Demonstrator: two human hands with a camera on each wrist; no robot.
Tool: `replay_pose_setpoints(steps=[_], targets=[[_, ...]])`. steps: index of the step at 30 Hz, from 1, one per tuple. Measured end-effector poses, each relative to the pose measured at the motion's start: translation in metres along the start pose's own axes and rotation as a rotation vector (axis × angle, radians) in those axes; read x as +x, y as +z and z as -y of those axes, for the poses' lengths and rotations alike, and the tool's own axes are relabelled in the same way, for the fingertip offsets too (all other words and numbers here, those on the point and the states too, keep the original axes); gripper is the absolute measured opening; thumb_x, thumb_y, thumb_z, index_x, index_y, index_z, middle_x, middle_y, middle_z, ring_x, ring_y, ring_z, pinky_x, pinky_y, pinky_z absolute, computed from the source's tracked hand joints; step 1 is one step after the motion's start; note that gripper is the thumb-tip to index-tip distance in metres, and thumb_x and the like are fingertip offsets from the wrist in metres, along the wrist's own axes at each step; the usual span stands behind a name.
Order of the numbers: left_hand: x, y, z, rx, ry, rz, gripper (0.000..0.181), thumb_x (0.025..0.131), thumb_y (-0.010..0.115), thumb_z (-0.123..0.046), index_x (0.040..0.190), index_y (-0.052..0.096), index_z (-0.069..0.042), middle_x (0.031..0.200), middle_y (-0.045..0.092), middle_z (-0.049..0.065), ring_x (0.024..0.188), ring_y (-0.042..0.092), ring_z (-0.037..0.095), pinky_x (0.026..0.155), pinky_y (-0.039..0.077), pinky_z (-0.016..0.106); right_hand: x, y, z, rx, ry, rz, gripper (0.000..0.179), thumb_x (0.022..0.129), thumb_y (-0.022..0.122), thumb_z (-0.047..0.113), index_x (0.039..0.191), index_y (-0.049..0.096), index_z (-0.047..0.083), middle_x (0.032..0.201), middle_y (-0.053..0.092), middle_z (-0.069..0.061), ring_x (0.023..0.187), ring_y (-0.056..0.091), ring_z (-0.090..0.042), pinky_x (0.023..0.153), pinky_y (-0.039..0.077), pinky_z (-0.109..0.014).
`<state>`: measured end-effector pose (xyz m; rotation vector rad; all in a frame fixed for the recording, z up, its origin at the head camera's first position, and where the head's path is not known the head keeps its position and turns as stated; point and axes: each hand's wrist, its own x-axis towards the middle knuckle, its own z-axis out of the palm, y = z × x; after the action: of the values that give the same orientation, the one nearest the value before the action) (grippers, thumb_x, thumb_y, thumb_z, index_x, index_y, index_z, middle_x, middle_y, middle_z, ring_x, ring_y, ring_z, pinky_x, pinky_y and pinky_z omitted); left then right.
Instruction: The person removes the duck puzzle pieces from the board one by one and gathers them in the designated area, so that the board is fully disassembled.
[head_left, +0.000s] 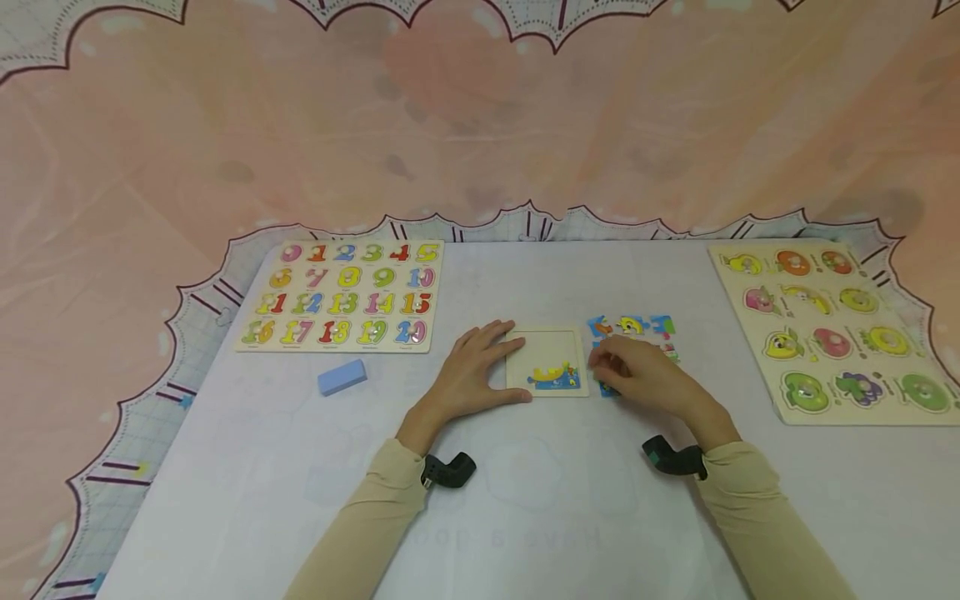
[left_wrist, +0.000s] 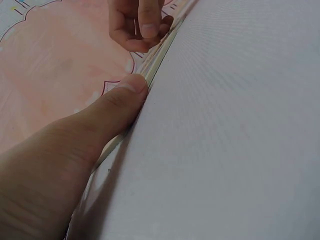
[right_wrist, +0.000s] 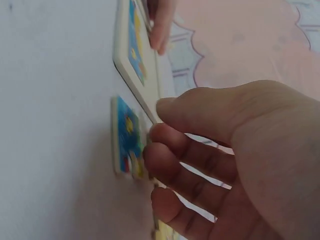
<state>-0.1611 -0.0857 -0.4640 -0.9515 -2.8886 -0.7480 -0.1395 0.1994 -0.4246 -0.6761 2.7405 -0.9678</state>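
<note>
A small square wooden puzzle tray (head_left: 547, 350) lies in the middle of the table. Joined blue and yellow puzzle pieces (head_left: 558, 379) fill its near right part. My left hand (head_left: 474, 371) spans the tray's left side, fingers fairly straight, with the thumb (left_wrist: 117, 102) against the near edge. Over the loose puzzle pieces (head_left: 632, 325) at the tray's right hovers my right hand (head_left: 647, 375), fingers loosely bent. In the right wrist view its thumb and fingertips are close to a blue piece (right_wrist: 127, 132), with nothing visible between them. The hand hides several of the loose pieces.
A number puzzle board (head_left: 341, 296) sits at the back left, with a blue block (head_left: 342, 377) in front of it. On the right lies a fruit puzzle board (head_left: 840, 333). A patterned cloth (head_left: 480, 125) rises behind the white table (head_left: 525, 517).
</note>
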Motion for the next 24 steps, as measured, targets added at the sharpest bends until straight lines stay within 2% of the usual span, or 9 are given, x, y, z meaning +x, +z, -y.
replay_pose_setpoints(steps=[5,12,19,24], targets=[[0.000,0.000,0.000,0.004,0.007,-0.008,0.080,0.070,0.074,-0.058,0.137,0.052,-0.020,0.151,0.036,0.001,0.143,0.026,0.020,0.119,0.019,0.046,0.003,0.008,0.008,0.001,0.000,-0.020,0.014,0.090,0.063,0.012,0.104,0.063,0.012,0.091,0.061,0.003,0.083,0.052,-0.012,0.071,0.047,-0.024],[0.000,0.001,-0.001,0.000,0.007,-0.010,0.079,0.070,0.074,-0.057,0.136,0.052,-0.020,0.151,0.037,0.001,0.143,0.027,0.020,0.118,0.019,0.046,0.009,0.019,0.020,-0.054,-0.074,-0.010,0.022,0.090,0.062,0.014,0.111,0.065,0.011,0.103,0.060,0.002,0.084,0.053,-0.009,0.073,0.048,-0.026],[0.000,0.000,-0.001,0.004,0.013,-0.008,0.080,0.071,0.073,-0.059,0.137,0.051,-0.020,0.152,0.036,0.001,0.143,0.026,0.021,0.119,0.019,0.046,0.014,0.028,0.032,-0.123,-0.106,0.004,0.028,0.091,0.061,0.015,0.118,0.065,0.011,0.115,0.056,-0.003,0.101,0.055,-0.016,0.086,0.050,-0.035],[0.001,0.000,0.000,0.013,0.007,-0.003,0.080,0.071,0.073,-0.060,0.137,0.051,-0.020,0.152,0.035,0.000,0.144,0.026,0.020,0.119,0.019,0.045,0.017,0.033,0.037,-0.133,-0.138,-0.005,0.029,0.091,0.060,0.012,0.119,0.064,0.008,0.115,0.056,-0.007,0.103,0.056,-0.021,0.087,0.051,-0.039]])
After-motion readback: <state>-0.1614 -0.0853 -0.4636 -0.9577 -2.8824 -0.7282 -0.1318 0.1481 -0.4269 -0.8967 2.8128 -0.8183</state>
